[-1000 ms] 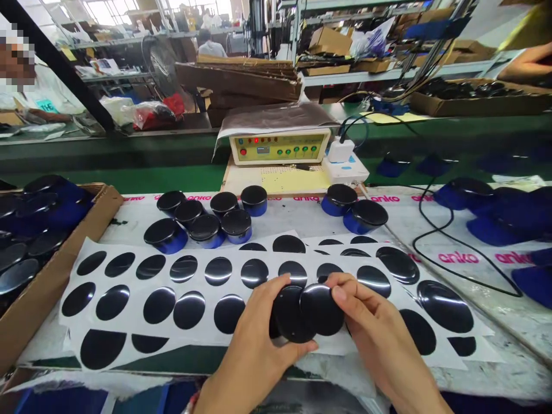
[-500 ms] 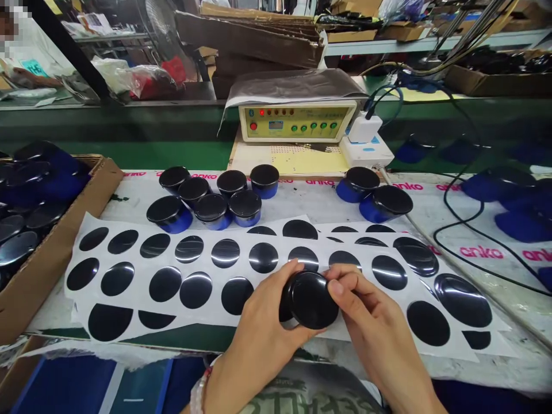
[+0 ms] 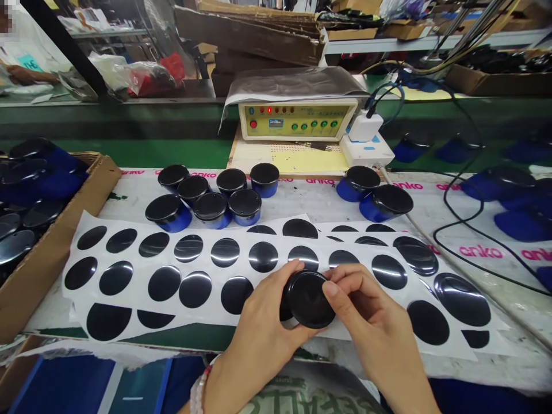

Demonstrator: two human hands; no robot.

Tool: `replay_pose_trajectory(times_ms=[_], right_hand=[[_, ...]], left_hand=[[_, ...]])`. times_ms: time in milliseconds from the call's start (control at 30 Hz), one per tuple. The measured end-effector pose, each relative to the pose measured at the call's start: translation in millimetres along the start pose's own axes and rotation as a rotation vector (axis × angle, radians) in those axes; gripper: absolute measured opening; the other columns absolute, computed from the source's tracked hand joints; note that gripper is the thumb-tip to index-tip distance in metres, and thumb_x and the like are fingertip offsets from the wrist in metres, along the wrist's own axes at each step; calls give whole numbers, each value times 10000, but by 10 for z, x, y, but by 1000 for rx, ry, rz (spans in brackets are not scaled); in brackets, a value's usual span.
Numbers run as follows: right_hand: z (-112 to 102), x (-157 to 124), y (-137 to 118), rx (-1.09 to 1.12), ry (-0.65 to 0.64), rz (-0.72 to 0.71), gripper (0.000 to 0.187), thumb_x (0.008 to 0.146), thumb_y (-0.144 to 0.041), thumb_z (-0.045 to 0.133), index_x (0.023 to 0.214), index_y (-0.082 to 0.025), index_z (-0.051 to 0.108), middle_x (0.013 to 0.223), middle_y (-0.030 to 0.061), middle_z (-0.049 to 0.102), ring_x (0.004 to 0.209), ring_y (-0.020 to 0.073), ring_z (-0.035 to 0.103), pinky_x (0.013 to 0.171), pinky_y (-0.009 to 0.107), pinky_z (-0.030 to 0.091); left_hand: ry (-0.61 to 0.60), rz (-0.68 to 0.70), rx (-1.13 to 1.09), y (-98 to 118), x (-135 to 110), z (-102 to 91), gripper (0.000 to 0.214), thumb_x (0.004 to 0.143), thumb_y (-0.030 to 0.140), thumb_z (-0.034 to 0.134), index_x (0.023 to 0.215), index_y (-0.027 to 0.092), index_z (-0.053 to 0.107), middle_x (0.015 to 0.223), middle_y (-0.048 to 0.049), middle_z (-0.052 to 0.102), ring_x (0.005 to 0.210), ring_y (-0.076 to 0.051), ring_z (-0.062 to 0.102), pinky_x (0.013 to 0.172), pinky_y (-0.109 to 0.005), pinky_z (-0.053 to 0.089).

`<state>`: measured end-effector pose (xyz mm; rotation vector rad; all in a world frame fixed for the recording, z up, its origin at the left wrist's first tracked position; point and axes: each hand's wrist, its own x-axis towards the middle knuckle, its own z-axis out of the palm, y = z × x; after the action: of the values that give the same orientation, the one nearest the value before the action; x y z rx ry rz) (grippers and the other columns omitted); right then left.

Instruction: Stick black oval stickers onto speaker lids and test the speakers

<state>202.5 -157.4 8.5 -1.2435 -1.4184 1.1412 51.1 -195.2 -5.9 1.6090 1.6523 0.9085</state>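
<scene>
My left hand [image 3: 265, 310] is wrapped round a black round part [image 3: 311, 300], its flat glossy face tilted up towards me. The thumb is at the lower edge and the fingertips are at the far side. My right hand [image 3: 371, 316] is closed at the part's right rim, thumb pressed on the edge and fingers curled behind. Whether a thin film lies between those fingers cannot be seen. Beneath both hands lies a white sheet [image 3: 200, 316] bearing rows of glossy black round stickers [image 3: 195, 289].
Several blue cylinders with black tops [image 3: 211, 210] stand behind the sheet, two more [image 3: 386, 202] to the right. A cardboard box [image 3: 56, 244] of similar parts is at left. At the back is a control box [image 3: 297, 121] with buttons; a black cable [image 3: 448, 218] loops at right.
My right thumb has shifted slightly left over the part's rim, and the part has tilted a little, losing some of its shine. A different red light on the control box is lit.
</scene>
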Motion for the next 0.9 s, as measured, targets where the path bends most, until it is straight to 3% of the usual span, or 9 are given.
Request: replay_pose_trajectory(times_ms=[333,600,733,833,900], right_hand=[[0,-7,-19,-153,-4,-76,182,866,-281,601,701,-226,545,847,25,561,830,166,578,669,261,481],[32,-36,0,-191,1,-126,186,886,-260,568,712,-230,509,854,22,554,844,163,574,702,270,476],[-27,-12,-25,-441,-6,-158,251,887,-362,548,688,-233,468,697,-7,539,631,139,545,525,247,412],[-210,68,-25,-760,-9,-116,454,801,-565,583,563,-232,383,466,-49,426,392,112,381,403,260,285],[-377,132,-20,-851,17,-60,532,768,-665,547,517,-232,367,401,-53,388,352,108,341,390,260,273]], left_hand=[[-4,-43,7,25,-2,-8,646,729,340,748,1295,335,437,1301,5,589,1193,-249,567,976,-419,514],[11,-10,21,-2,-14,11,667,743,355,742,1311,379,393,1308,46,580,1191,-212,569,991,-385,507],[33,125,97,-40,-21,12,693,791,332,699,1374,335,325,1324,5,567,1196,-202,562,994,-351,502],[27,302,235,-73,-12,-7,709,836,267,643,1432,308,262,1367,-36,513,1237,-197,517,1016,-332,478],[7,358,342,-73,-1,-26,715,854,259,618,1455,304,234,1386,-63,478,1260,-214,487,990,-337,494]])
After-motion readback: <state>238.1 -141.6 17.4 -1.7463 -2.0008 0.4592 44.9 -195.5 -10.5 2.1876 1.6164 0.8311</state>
